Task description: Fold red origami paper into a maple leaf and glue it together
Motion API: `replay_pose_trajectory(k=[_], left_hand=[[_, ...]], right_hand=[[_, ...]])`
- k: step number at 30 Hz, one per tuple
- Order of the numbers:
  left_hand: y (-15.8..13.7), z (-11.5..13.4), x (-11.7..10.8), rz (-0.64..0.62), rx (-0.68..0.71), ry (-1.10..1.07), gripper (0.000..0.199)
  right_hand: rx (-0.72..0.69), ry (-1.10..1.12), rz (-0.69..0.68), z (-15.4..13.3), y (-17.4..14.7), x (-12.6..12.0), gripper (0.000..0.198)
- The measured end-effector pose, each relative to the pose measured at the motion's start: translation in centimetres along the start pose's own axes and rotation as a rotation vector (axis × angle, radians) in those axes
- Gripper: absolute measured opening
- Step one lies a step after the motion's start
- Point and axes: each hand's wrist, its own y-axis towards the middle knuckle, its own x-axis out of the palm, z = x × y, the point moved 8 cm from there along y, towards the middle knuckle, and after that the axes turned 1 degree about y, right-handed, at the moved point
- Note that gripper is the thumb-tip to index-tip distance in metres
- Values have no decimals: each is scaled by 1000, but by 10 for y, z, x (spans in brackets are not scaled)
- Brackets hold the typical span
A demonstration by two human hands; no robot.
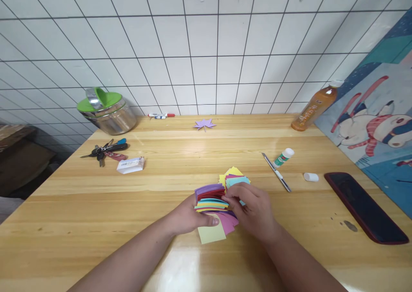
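My left hand [189, 218] is wrapped round a thick stack of coloured paper sheets [210, 193], its thumb pressing on a pale yellow sheet [210, 234]. Purple, red, blue and yellow edges fan out at the top, with pink sheets [228, 222] showing below. At the stack's right side, my right hand [252, 210] has thumb and forefinger pinched on the edges of the paper. Just behind that hand is another group of sheets [234, 174] in yellow, pink and light blue, partly hidden by the fingers.
Right of the hands are a utility knife [277, 172], a glue stick [283, 158], its white cap [310, 177] and a phone [367, 208]. Along the wall stand a green-lidded metal pot [109, 114], markers [161, 115], a purple paper leaf [204, 124] and a bottle [313, 109]. Keys [104, 150] and a small box [130, 165] lie left.
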Motion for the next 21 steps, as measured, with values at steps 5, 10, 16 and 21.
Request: replay_pose_trajectory(k=[5,10,16,21], left_hand=[[2,3,1,-14,1,-16,53],[2,4,3,-27,4,-27,52],[2,0,-1,-2,-21,-21,51],[-1,-3,-10,37,-43,-98,47]], right_hand=[[-71,-1,76,-9,0,-3,17],[-43,-27,165,-10,-4,-5,15],[463,438,364,37,-11,-14,12],[842,466,332,97,-25,-22,21]])
